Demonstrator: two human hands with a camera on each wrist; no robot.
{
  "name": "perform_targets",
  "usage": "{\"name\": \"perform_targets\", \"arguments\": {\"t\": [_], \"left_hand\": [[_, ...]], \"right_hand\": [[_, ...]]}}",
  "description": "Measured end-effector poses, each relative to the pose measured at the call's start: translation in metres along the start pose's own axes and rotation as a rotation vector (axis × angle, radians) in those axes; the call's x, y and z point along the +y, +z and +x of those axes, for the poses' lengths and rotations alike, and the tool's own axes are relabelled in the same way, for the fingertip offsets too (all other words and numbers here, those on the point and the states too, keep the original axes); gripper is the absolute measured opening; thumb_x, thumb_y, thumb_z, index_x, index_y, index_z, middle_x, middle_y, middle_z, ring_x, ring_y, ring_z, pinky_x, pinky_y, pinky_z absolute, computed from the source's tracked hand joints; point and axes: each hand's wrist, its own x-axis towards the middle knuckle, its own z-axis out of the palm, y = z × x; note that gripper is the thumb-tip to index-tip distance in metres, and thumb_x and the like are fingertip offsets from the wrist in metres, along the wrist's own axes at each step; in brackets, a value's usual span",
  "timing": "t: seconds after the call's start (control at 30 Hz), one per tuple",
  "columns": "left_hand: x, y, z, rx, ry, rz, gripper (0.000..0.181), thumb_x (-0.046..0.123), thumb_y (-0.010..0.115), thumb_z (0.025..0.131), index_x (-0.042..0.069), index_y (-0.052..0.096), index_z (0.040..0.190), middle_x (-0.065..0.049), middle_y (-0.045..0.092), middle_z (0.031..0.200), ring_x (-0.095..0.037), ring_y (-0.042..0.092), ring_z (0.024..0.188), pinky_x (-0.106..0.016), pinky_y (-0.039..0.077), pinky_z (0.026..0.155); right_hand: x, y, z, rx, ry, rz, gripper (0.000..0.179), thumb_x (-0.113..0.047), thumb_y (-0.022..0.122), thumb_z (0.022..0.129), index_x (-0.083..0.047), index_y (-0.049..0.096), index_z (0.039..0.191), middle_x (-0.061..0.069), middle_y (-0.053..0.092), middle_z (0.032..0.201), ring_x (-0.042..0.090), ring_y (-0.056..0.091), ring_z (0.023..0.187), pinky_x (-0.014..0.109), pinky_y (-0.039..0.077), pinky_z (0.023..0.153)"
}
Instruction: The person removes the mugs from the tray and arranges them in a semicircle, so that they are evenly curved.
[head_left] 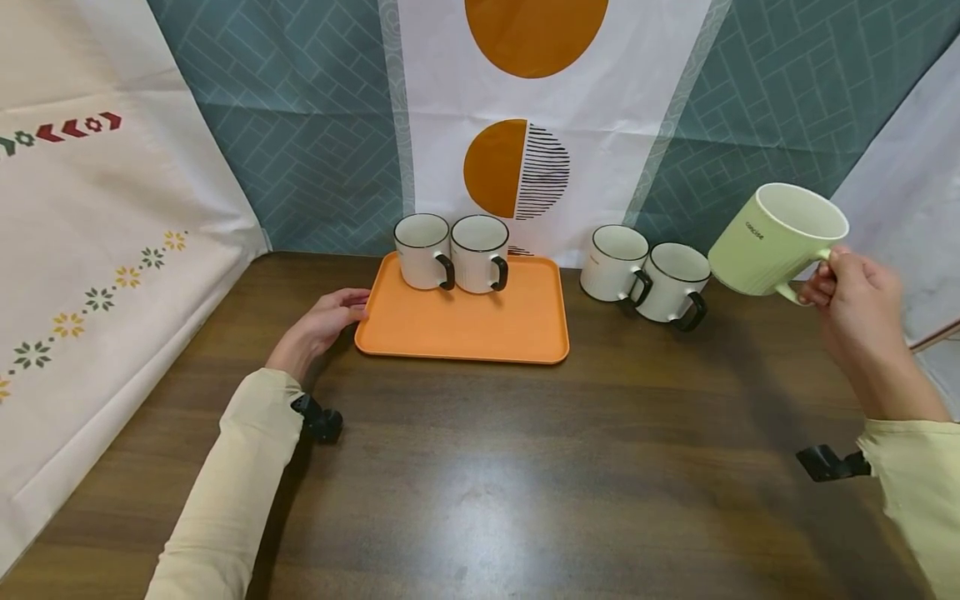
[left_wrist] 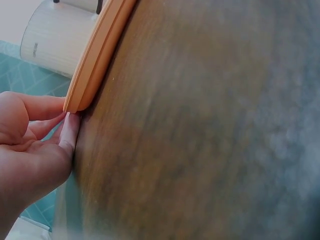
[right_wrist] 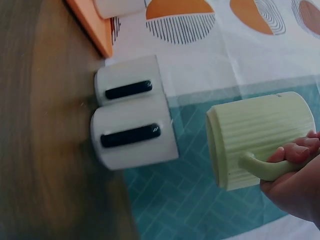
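Note:
In the head view, my right hand (head_left: 862,304) grips the handle of a light green ribbed mug (head_left: 776,242), held tilted in the air at the right. The right wrist view shows fingers (right_wrist: 295,152) curled round that mug's handle. My left hand (head_left: 322,325) touches the left edge of an orange tray (head_left: 465,329) on the table, its fingers fairly straight. From the left wrist, the thumb (left_wrist: 69,134) and index fingertip meet the tray's rim. Two white mugs with black handles, one (head_left: 422,254) beside another (head_left: 480,258), stand upright at the tray's back left.
To the right of the tray, two more white mugs with black handles stand side by side, one (head_left: 615,267) left of the other (head_left: 671,287). A patterned cloth (head_left: 315,167) hangs behind the dark wooden table (head_left: 540,467). White cloth (head_left: 97,275) covers the left side.

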Motion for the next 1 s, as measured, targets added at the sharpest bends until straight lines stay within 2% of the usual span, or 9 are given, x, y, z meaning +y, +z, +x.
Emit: {"name": "perform_targets", "arguments": {"t": [0.33, 0.6, 0.7, 1.0], "left_hand": [[0.001, 0.001, 0.001, 0.003, 0.000, -0.009, 0.055, -0.005, 0.042, 0.097, -0.009, 0.021, 0.148, -0.028, 0.028, 0.147, -0.038, 0.030, 0.133, -0.043, 0.023, 0.113], [0.000, -0.001, 0.001, 0.003, 0.002, 0.001, 0.055, -0.006, 0.042, 0.097, -0.011, 0.021, 0.147, -0.029, 0.028, 0.146, -0.037, 0.031, 0.132, -0.043, 0.023, 0.113], [-0.001, -0.001, 0.001, 0.004, -0.003, 0.005, 0.055, -0.006, 0.042, 0.096, -0.010, 0.021, 0.147, -0.029, 0.028, 0.146, -0.038, 0.031, 0.132, -0.043, 0.023, 0.113], [-0.003, 0.000, 0.001, 0.002, 0.008, -0.009, 0.054, -0.006, 0.042, 0.097, -0.010, 0.022, 0.147, -0.029, 0.029, 0.146, -0.037, 0.031, 0.131, -0.043, 0.024, 0.113]], "right_hand": [[0.005, -0.030, -0.015, -0.022, -0.028, -0.020, 0.037, 0.000, 0.041, 0.100, 0.007, 0.045, 0.065, 0.008, 0.041, 0.057, 0.015, 0.036, 0.049, 0.025, 0.040, 0.048], [0.019, -0.049, -0.030, -0.026, 0.026, -0.063, 0.034, -0.004, 0.041, 0.102, 0.004, 0.047, 0.070, 0.007, 0.045, 0.063, 0.014, 0.041, 0.054, 0.023, 0.042, 0.052], [0.026, -0.055, -0.036, -0.024, 0.037, -0.123, 0.034, -0.007, 0.040, 0.103, 0.002, 0.049, 0.071, 0.006, 0.048, 0.065, 0.013, 0.046, 0.055, 0.022, 0.043, 0.053], [0.043, -0.060, -0.047, 0.048, 0.105, -0.419, 0.036, -0.014, 0.042, 0.102, -0.006, 0.055, 0.070, -0.003, 0.053, 0.068, 0.005, 0.055, 0.060, 0.015, 0.046, 0.057]]}}
